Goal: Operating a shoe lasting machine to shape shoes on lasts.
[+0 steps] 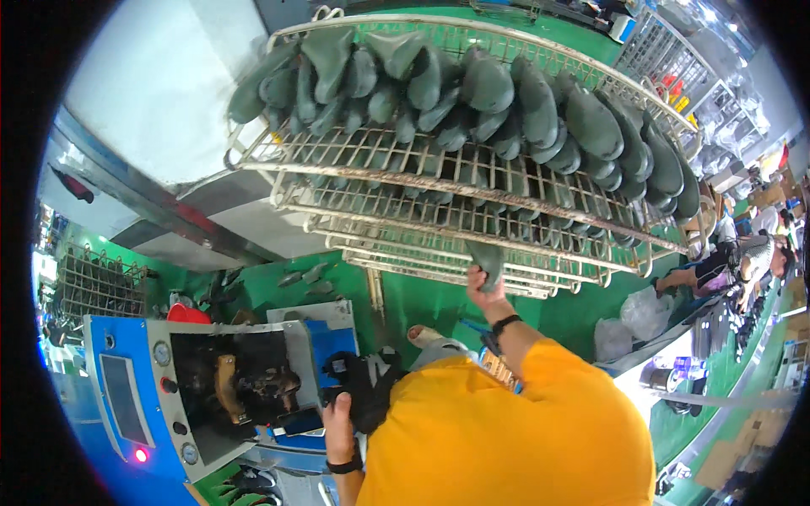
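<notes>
A dark green shoe last [486, 260] is gripped in my right hand [484, 292], at the near side of the lower rack tiers. My arm reaches forward to it. Lower left, my left hand [339, 427] is beside the blue machine, thumb up and fingers curled. Black fabric pieces [368, 390] lie against its fingertips, and what exactly they pinch is hard to make out. Many more green shoe lasts [488, 80] stand in rows on the wire rack [405, 173] in front of me.
The blue machine [156, 337] with gauges, a screen and a dark open chamber stands left. A white panel [173, 93] rises at the back left. Plastic bags [645, 314] and another person [751, 257] are at the right. Loose lasts [314, 274] lie on the green floor.
</notes>
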`<state>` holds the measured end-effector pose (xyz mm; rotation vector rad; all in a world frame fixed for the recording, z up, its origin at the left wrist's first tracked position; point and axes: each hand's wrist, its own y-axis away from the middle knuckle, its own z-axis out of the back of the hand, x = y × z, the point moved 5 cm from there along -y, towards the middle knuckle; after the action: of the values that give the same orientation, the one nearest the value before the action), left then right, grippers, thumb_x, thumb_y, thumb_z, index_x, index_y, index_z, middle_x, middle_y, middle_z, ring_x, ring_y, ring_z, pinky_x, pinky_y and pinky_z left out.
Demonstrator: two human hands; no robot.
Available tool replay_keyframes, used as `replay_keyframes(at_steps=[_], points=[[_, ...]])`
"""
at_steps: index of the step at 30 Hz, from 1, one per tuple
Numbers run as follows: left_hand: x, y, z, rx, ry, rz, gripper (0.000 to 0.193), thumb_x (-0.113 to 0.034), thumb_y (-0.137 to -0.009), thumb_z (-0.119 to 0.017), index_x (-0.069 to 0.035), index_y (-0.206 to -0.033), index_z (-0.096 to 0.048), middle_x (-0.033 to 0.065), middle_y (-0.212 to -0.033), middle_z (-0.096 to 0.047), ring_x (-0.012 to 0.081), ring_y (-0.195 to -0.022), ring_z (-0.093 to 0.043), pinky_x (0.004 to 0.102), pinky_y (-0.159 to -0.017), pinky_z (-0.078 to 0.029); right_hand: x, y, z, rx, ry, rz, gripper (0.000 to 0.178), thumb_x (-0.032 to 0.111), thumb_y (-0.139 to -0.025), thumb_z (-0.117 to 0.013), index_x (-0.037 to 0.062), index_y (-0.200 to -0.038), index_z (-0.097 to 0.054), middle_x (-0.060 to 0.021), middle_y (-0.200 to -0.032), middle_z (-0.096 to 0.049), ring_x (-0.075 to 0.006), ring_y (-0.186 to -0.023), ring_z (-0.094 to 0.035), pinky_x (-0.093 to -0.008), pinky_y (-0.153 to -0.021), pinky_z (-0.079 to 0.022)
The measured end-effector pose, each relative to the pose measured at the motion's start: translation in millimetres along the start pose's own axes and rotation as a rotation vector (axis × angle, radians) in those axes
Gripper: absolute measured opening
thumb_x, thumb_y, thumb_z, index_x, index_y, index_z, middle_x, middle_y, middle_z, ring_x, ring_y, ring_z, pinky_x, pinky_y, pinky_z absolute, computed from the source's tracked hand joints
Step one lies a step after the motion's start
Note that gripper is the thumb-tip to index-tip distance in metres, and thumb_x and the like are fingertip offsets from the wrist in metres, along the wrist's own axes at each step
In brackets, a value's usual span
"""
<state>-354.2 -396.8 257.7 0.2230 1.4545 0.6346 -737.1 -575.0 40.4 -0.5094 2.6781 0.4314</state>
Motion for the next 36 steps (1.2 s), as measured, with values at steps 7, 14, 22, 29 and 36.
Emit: replay_keyframes(at_steps=[7,14,22,29,36], points=[[-14,-9,-17,0.014,-0.038,0.074,0.054,-0.045,-0.090,-0.060,0.000,-0.119,-0.058,0.0065,-0.110,-0.060,0.0186,-0.101,-0.054,0.0310,-0.089,-0.044,42,-84,-31,-0.263,-0.073,0.532,0.048,0.050,-0.094,-0.054,0.0075,-0.117,-0.056,-0.0113,-0.108,-0.062,-0.0272,-0.085,-0.061,-0.0412,-0.065,-0.056],[5,21,14,-0.138,0.198,0.040,0.046,-0.033,-0.093,-0.059,-0.001,-0.126,-0.057,0.0061,-0.118,-0.060,0.0189,-0.109,-0.054,0.0311,-0.098,-0.041,-8,-58,-82,-0.125,0.373,0.394,0.026,0.025,-0.097,-0.050,0.0059,-0.112,-0.060,-0.0134,-0.114,-0.063,-0.0316,-0.098,-0.059,-0.0472,-0.081,-0.053],[25,42,83,-0.138,0.252,0.180,0.058,-0.041,-0.087,-0.065,0.000,-0.127,-0.057,0.0073,-0.119,-0.061,0.0190,-0.107,-0.054,0.0323,-0.097,-0.042,146,-79,-56,-0.267,0.354,0.823,0.040,0.017,-0.095,-0.059,-0.0058,-0.127,-0.051,-0.0216,-0.126,-0.058,-0.0344,-0.116,-0.055,-0.0506,-0.100,-0.047],[137,148,190,-0.252,0.804,-0.025,0.050,-0.029,-0.080,-0.065,0.006,-0.116,-0.061,0.0112,-0.111,-0.066,0.0205,-0.109,-0.058,0.0303,-0.098,-0.043,64,-113,-47,-0.713,0.501,0.782,0.044,0.043,-0.100,-0.044,0.0024,-0.112,-0.055,-0.0133,-0.096,-0.060,-0.0289,-0.084,-0.060,-0.0453,-0.077,-0.052],[269,302,256,-1.204,0.514,0.121,0.033,-0.016,-0.079,-0.066,0.003,-0.105,-0.064,0.0117,-0.108,-0.066,0.0200,-0.100,-0.060,0.0319,-0.091,-0.046,-238,-139,-10,-0.422,1.824,0.038,0.019,0.020,-0.100,-0.050,0.0022,-0.094,-0.055,-0.0044,-0.075,-0.055,-0.0149,-0.065,-0.050,-0.0287,-0.063,-0.045]])
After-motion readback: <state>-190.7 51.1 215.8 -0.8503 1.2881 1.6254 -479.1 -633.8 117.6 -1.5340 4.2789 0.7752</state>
